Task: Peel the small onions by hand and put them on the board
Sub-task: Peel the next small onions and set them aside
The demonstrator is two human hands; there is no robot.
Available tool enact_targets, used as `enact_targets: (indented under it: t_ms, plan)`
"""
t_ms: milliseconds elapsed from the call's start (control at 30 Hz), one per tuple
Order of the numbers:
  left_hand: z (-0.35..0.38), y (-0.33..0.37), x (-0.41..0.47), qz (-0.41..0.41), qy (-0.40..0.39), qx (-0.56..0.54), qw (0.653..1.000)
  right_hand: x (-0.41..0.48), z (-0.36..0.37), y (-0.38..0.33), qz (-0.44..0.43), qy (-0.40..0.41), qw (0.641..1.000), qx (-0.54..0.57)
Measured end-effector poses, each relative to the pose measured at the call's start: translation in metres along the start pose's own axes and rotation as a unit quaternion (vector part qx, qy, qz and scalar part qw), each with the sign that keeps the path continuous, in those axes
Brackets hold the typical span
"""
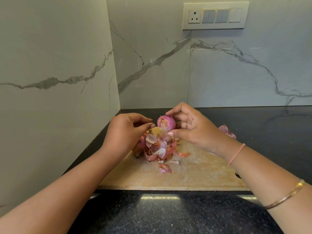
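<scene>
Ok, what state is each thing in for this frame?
Small pink onion: partly peeled, held over the board.
Right hand: fingers pinch the onion.
Left hand: fingertips pinched together beside the onion; contents unclear.
Pile of papery onion skins: loose on the board.
Worn wooden cutting board: flat on dark counter.
Other pink onions: on the counter, off the board.

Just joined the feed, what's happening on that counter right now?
A person is peeling onions by hand. The right hand grips a small pink, partly peeled onion in its fingers above the pale wooden cutting board. The left hand sits beside it, thumb and forefinger drawn together; whether they pinch skin is unclear. A heap of pink papery peels lies on the board, and more pink onion pieces sit on the black counter behind the right hand.
</scene>
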State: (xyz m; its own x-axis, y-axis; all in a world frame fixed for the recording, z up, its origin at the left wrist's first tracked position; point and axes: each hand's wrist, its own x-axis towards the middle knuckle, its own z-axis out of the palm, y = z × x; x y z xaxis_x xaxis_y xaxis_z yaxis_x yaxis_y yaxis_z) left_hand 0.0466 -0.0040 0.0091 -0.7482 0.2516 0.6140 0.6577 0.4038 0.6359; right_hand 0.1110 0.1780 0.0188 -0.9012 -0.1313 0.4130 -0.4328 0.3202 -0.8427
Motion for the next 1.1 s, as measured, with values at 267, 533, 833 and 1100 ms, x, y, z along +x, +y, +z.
enact_targets:
  t_ms: [267,533,833,1100]
  plan:
    - [-0.001,0.013,-0.007,0.044,-0.051,-0.066,0.996,0.002,0.000,0.002,0.001,0.022,1.000,-0.022]
    - [-0.003,0.013,-0.009,0.142,-0.065,0.052,0.986,0.001,0.004,0.000,-0.018,0.006,0.997,-0.073]
    - [-0.004,0.009,-0.007,0.196,-0.052,0.122,0.972,-0.001,0.009,-0.003,-0.025,0.005,0.991,-0.134]
    - [-0.004,0.009,-0.008,0.115,-0.088,0.008,0.989,0.000,0.000,-0.001,0.003,-0.004,0.997,-0.073]
